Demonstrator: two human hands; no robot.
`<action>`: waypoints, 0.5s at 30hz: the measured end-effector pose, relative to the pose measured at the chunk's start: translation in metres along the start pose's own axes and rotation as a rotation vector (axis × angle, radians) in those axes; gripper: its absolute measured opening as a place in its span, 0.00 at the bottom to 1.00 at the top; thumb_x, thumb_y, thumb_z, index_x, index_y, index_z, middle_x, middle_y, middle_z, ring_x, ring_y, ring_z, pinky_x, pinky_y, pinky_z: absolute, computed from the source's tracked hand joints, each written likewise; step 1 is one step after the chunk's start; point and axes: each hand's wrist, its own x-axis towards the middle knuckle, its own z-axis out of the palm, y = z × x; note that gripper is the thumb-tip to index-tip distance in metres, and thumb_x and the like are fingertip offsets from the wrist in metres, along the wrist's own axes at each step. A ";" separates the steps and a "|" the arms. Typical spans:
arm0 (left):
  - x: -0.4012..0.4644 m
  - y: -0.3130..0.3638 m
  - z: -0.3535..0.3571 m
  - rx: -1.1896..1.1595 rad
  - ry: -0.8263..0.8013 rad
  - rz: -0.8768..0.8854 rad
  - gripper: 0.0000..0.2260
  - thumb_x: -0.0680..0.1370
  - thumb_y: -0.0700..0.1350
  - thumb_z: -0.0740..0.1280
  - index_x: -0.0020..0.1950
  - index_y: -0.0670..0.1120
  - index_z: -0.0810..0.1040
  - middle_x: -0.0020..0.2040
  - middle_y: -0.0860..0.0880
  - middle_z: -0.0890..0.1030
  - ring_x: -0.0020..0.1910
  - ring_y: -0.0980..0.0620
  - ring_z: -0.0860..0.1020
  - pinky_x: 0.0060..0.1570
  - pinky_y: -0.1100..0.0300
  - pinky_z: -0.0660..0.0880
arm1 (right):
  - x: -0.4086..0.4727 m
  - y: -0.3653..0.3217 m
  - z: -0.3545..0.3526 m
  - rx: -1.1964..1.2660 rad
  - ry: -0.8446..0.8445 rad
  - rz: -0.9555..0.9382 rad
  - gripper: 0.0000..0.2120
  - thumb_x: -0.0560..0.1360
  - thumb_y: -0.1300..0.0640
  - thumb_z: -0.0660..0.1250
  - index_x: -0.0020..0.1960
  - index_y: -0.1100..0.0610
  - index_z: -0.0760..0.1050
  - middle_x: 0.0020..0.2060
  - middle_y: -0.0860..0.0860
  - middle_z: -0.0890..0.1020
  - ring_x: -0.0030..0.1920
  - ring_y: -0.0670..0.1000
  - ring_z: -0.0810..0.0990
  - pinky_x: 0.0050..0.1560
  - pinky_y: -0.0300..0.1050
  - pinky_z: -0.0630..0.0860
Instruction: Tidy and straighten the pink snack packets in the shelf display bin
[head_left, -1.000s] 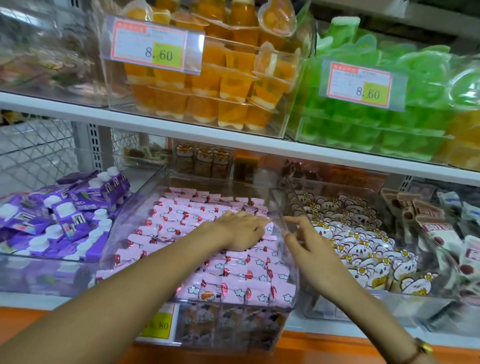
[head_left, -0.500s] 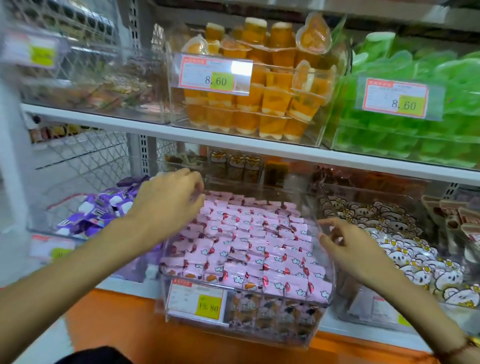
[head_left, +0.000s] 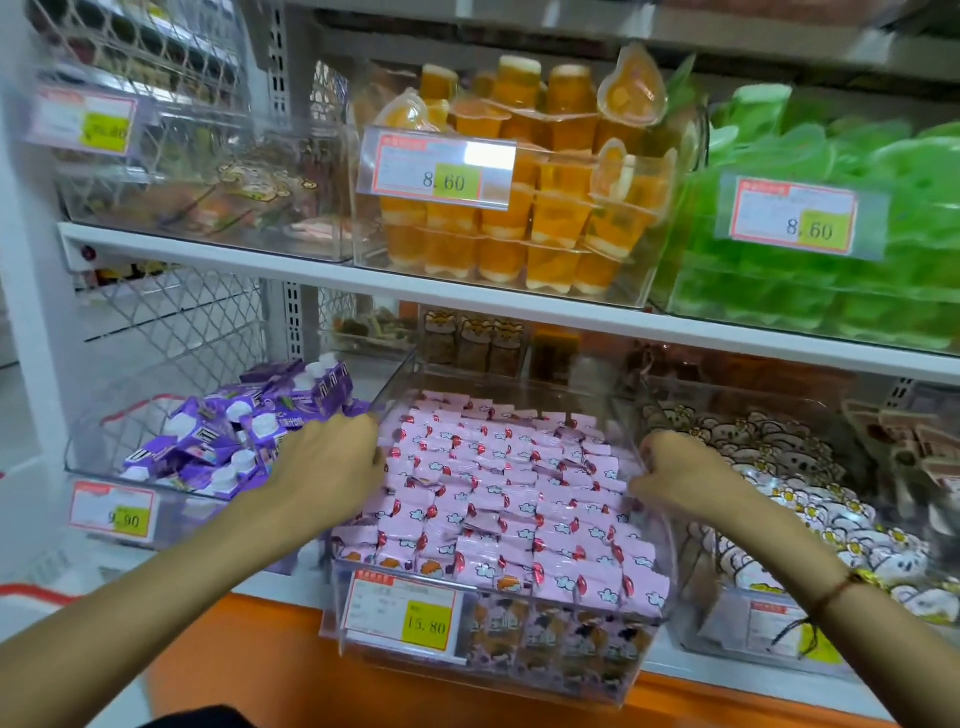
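A clear plastic display bin (head_left: 647, 631) sits on the lower shelf, filled with rows of pink snack packets (head_left: 509, 499) printed with clouds and red marks. A price tag reading 15.80 (head_left: 405, 613) hangs on its front. My left hand (head_left: 324, 467) grips the bin's left wall, fingers curled over the rim. My right hand (head_left: 675, 475) grips the right wall the same way, fingers hooked over its edge. Neither hand holds a packet.
A bin of purple pouches (head_left: 234, 441) stands to the left and a bin of white cartoon packets (head_left: 810, 493) to the right. The white shelf (head_left: 467, 296) above carries orange jelly cups (head_left: 519, 208) and green jelly cups (head_left: 857, 234).
My left hand left the packets, lifted to the left and came down on the bin's left wall. My right hand closed on the right wall. The view pulled back and shifted left.
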 end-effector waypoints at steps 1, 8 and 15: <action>-0.001 0.000 0.001 -0.002 0.023 0.006 0.09 0.79 0.46 0.58 0.55 0.45 0.74 0.49 0.41 0.80 0.50 0.39 0.78 0.38 0.56 0.66 | 0.000 0.000 -0.001 0.010 0.007 0.003 0.13 0.68 0.60 0.69 0.31 0.56 0.66 0.27 0.50 0.71 0.29 0.49 0.69 0.26 0.41 0.60; 0.002 -0.004 -0.006 -0.114 0.053 0.025 0.08 0.77 0.44 0.59 0.49 0.43 0.76 0.47 0.41 0.81 0.49 0.37 0.78 0.38 0.53 0.69 | -0.007 0.014 0.000 0.181 0.116 -0.099 0.05 0.71 0.64 0.66 0.37 0.65 0.76 0.30 0.60 0.80 0.28 0.51 0.71 0.30 0.42 0.65; 0.036 0.013 -0.023 -0.143 0.136 0.074 0.06 0.76 0.42 0.61 0.44 0.43 0.77 0.47 0.38 0.81 0.49 0.36 0.78 0.37 0.55 0.65 | 0.005 0.022 -0.023 0.168 0.170 -0.093 0.05 0.69 0.67 0.64 0.39 0.65 0.80 0.35 0.61 0.82 0.35 0.57 0.78 0.35 0.47 0.72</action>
